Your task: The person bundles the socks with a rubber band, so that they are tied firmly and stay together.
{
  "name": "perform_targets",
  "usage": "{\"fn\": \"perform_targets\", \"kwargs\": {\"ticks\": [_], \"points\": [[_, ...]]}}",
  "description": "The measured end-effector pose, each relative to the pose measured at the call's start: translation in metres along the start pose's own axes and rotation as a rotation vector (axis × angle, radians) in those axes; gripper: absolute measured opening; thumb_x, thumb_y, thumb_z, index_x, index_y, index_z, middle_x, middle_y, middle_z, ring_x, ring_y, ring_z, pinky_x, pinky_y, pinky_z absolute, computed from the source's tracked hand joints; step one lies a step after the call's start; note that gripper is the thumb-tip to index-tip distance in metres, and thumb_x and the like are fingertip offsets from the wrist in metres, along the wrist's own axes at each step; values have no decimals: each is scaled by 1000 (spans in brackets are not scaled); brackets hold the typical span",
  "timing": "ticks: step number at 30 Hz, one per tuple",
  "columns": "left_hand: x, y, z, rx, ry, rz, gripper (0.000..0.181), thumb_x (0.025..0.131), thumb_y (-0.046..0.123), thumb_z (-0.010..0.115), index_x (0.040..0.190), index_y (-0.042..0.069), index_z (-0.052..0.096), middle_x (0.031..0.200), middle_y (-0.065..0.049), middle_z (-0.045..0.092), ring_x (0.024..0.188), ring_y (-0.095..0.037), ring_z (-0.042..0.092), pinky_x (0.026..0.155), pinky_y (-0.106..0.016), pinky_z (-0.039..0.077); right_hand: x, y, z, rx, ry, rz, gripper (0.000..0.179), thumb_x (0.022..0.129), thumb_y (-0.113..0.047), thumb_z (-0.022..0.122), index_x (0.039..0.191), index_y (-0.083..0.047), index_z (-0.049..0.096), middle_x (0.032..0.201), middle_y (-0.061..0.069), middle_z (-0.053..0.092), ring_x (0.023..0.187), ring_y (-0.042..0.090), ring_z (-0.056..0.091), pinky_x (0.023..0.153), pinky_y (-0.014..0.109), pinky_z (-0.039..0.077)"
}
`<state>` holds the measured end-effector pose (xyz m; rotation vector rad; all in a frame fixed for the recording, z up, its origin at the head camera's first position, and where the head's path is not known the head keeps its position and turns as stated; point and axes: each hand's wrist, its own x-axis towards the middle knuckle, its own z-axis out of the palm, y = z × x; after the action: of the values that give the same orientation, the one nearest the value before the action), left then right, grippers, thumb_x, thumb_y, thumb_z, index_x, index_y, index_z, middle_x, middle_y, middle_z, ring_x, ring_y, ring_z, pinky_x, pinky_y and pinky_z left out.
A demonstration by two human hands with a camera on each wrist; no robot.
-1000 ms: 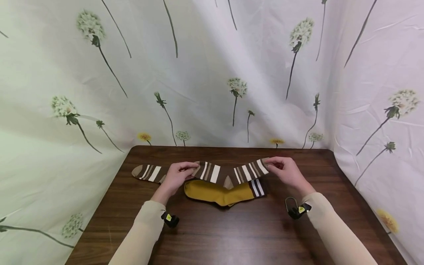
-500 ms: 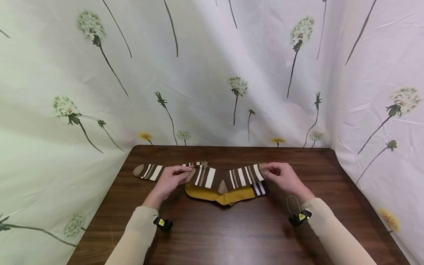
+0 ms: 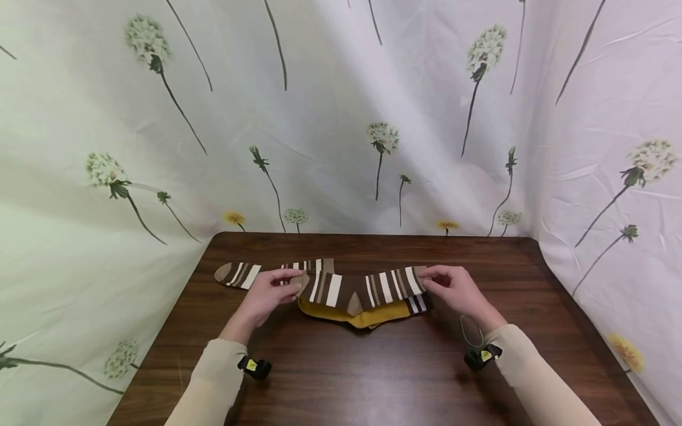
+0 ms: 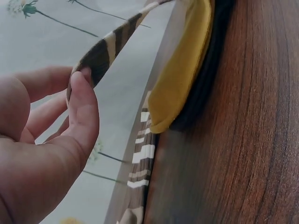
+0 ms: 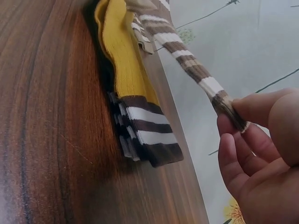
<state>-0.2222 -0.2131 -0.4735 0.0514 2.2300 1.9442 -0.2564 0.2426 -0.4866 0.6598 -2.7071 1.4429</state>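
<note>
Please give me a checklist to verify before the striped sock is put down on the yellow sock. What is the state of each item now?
1. Left hand pinches the toe end of the striped sock: ok.
2. Right hand pinches its cuff end: ok.
3. Striped sock stretched between the hands, no twist seen: ok.
4. Striped sock held above the yellow sock, not lying on it: ok, the wrist views show a gap.
5. Cuffs lined up, held cuff over the yellow sock's striped cuff: cannot tell exactly.
6. Second striped sock lies behind on the table, apart from the pile: ok.
</note>
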Motion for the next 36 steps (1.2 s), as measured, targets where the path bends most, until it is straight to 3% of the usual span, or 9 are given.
{"fn": "perform_targets", "kwargs": {"ticks": [8,15,24,31,36], "points": [[-7,2,1,-8,-28,-23,43,101,7,70,140,-6,62,141,-27,56,94,-15,68,80,-29,61,-8,-1,-5,13,14,24,19,99,-12,74,117,-10,79,112,7,77,88,10,69,74,27,58],[-8,-8,1,1,-45,-53,41,99,5,72,138,-5,65,138,-26,60,94,-18,68,80,-34,62,-14,4,-3,44,0,13,18,99,-10,73,116,-7,78,111,11,76,84,11,67,69,26,56],[-8,-21,2,19,-27,-45,42,97,1,72,138,-6,64,137,-27,60,96,-18,68,78,-31,62,-18,14,8,36,-1,30,17,98,-7,74,114,-9,78,105,7,77,82,10,67,70,26,57],[-6,-28,2,66,-18,-26,39,98,4,73,136,-4,67,150,-32,49,101,-20,69,79,-31,61,-19,25,14,-3,-7,24,17,98,-6,74,113,-11,79,105,4,77,82,9,67,68,27,57],[-6,-31,3,118,1,-4,38,97,5,74,135,-1,69,146,-27,58,105,-18,68,81,-33,61,-22,29,16,-37,-5,19,18,97,-6,76,113,-12,79,106,3,78,82,8,67,68,26,57]]}}
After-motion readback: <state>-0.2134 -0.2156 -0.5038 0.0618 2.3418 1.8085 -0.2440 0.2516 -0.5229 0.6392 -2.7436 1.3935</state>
